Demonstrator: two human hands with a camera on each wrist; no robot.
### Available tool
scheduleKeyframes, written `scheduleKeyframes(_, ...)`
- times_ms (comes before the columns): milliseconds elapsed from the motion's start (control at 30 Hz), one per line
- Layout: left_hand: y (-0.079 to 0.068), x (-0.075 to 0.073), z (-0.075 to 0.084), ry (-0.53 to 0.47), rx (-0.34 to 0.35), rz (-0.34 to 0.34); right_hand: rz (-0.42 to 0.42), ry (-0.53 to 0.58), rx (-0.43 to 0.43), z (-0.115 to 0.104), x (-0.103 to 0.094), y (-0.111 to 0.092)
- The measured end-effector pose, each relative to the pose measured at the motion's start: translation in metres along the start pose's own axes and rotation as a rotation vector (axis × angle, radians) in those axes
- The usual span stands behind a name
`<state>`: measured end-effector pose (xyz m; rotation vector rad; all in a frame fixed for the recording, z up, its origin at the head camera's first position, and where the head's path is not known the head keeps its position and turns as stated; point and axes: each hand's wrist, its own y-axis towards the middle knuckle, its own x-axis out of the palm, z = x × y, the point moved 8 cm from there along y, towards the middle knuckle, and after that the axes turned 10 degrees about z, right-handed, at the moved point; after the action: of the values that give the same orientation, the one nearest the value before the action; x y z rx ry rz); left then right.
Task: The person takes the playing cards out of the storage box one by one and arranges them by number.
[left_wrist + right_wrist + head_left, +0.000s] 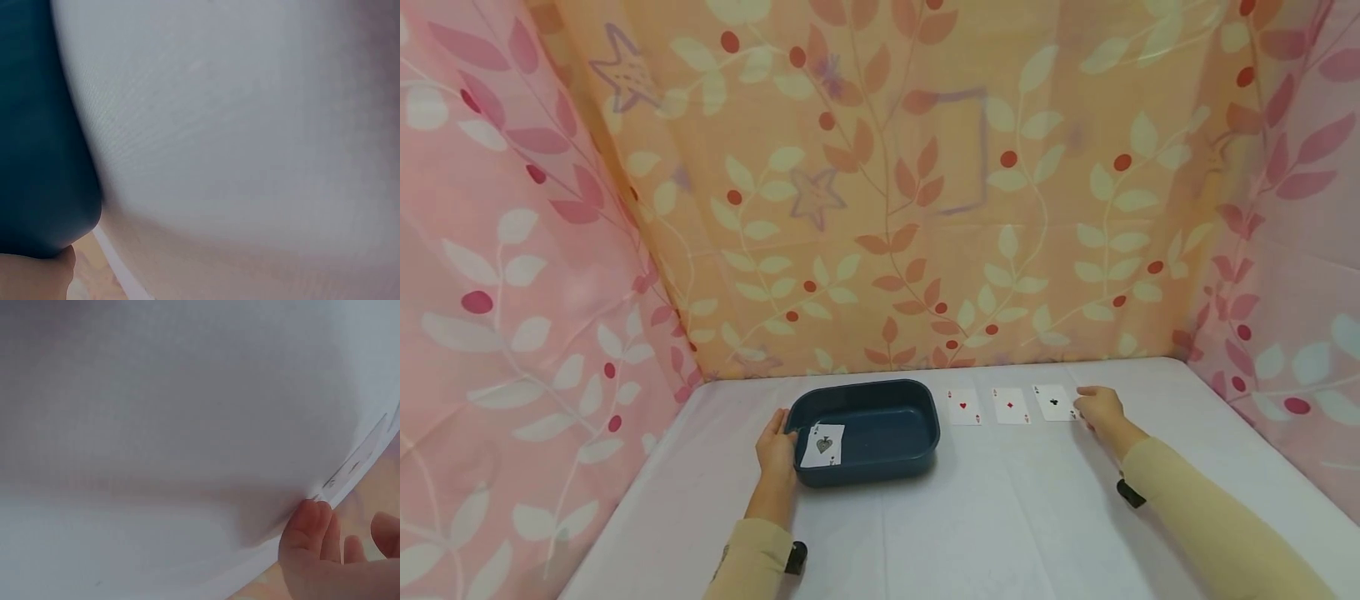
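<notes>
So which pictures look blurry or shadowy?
Head view: mostly clear, the white rectangular ace of clubs card readable; left wrist view: soft and blurry, the dark blue rounded dish showing almost no detail; right wrist view: dim, with a soft shadow on the white fabric tablecloth beside the fingers.

Looks forward and down from the head, over the white tablecloth [1000, 517] to the patterned backdrop [887, 208]. From the left wrist, faces the white tablecloth closely; shares the dark blue tray [868, 472] with the head. From the right, looks low across; shares the right hand [1099, 408] and a card [1054, 403] with the head.
</notes>
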<state>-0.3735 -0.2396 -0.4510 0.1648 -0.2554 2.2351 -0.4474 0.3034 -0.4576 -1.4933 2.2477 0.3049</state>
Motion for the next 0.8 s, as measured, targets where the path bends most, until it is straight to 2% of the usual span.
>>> scheduleKeyframes(133, 0.001, 0.0, 0.0, 0.005, 0.007, -0.01, -0.025, 0.045, -0.004, -0.005, 0.0, -0.007)
scheduleKeyframes(300, 0.002, 0.0, -0.001, 0.022, -0.008, -0.001, -0.112, 0.15, -0.002, -0.023, 0.006, -0.026)
scheduleKeyframes(567, 0.005, -0.003, -0.001, 0.029, -0.019, 0.008, -0.217, 0.276, 0.014, -0.056, 0.03, -0.061)
scheduleKeyframes(800, 0.002, -0.001, -0.002, 0.041, -0.024, 0.005, -0.263, 0.36, -0.01, -0.074, 0.052, -0.081)
